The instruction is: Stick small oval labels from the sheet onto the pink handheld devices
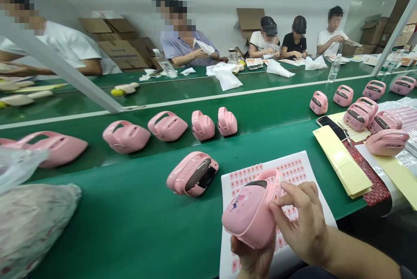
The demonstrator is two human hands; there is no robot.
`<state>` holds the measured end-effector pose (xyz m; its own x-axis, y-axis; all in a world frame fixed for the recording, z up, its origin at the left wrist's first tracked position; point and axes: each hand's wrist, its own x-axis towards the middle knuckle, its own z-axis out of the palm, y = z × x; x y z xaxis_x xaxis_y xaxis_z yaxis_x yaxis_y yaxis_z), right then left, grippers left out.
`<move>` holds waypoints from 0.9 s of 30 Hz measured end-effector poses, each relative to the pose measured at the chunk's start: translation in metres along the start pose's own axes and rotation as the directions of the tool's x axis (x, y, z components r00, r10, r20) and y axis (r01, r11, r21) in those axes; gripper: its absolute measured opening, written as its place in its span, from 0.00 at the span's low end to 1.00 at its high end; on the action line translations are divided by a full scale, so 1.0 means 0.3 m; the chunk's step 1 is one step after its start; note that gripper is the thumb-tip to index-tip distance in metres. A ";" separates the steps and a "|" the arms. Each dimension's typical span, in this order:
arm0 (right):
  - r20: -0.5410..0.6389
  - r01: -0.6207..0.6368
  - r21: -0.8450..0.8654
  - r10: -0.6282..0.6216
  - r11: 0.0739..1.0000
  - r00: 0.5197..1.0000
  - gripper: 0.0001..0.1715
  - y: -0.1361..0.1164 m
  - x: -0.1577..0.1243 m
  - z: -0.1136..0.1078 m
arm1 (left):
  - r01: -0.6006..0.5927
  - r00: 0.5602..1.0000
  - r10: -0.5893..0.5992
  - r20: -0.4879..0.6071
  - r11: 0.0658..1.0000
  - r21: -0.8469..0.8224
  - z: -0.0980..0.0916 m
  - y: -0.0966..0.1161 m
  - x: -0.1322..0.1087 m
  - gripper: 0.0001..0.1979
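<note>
A pink handled device with a small printed picture on its face is tilted above a white sheet of small pink and red stickers. My left hand grips the device from below. At the device's side, by the base of its handle, the thumb and index finger of my right hand come together; whether a sticker is between them is too small to tell. Another pink device with a dark panel lies on the green table to the left of the sheet.
More pink devices line the green belt. Yellow paper, a phone and further devices are at the right. A plastic-wrapped bundle lies at the left. Several people sit across the belt, near a water bottle.
</note>
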<state>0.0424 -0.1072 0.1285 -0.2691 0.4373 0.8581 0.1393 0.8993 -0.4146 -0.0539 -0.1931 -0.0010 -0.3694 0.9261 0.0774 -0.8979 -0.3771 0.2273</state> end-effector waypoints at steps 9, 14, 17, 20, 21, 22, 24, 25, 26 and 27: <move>0.139 0.030 0.240 -0.065 0.970 0.988 0.27 0.035 -0.012 -0.050 | 0.083 0.995 -0.086 0.042 0.994 0.078 0.014 0.001 0.001 0.28; 0.064 -0.007 0.278 -0.011 0.961 0.998 0.28 0.051 -0.043 -0.041 | 0.203 0.979 -0.200 -0.033 0.969 0.143 -0.008 -0.008 -0.011 0.37; 0.073 -0.045 0.334 0.022 0.942 0.997 0.29 0.048 -0.066 -0.027 | 0.227 0.973 -0.217 -0.077 0.956 0.183 -0.022 -0.013 -0.017 0.39; 0.128 -0.194 0.418 0.154 0.887 0.980 0.30 0.048 -0.067 -0.009 | 0.253 0.968 -0.248 -0.045 0.951 0.178 -0.025 -0.022 -0.015 0.36; 0.161 -0.258 0.429 0.208 0.866 0.965 0.31 0.050 -0.061 -0.003 | 0.253 0.967 -0.256 -0.004 0.951 0.177 -0.021 -0.026 -0.013 0.35; 0.204 -0.323 0.429 0.258 0.843 0.944 0.32 0.052 -0.054 0.004 | 0.244 0.966 -0.255 0.048 0.954 0.176 -0.014 -0.029 -0.009 0.34; 0.303 -0.443 0.405 0.340 0.800 0.890 0.34 0.059 -0.039 0.019 | 0.197 0.961 -0.222 0.166 0.968 0.158 0.009 -0.033 0.003 0.31; 0.351 -0.488 0.390 0.364 0.781 0.863 0.35 0.063 -0.033 0.026 | 0.170 0.955 -0.198 0.222 0.976 0.139 0.024 -0.033 0.010 0.29; 0.396 -0.524 0.377 0.378 0.764 0.837 0.37 0.068 -0.029 0.033 | 0.149 0.946 -0.176 0.273 0.982 0.114 0.041 -0.032 0.018 0.28; 0.435 -0.553 0.367 0.387 0.749 0.813 0.39 0.073 -0.028 0.038 | 0.137 0.934 -0.158 0.321 0.987 0.087 0.058 -0.030 0.026 0.28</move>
<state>0.0369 -0.0910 0.1087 -0.5791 0.7073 0.4054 -0.0964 0.4344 -0.8956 -0.0445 -0.1822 0.0144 -0.1259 0.9291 0.3477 -0.9158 -0.2437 0.3194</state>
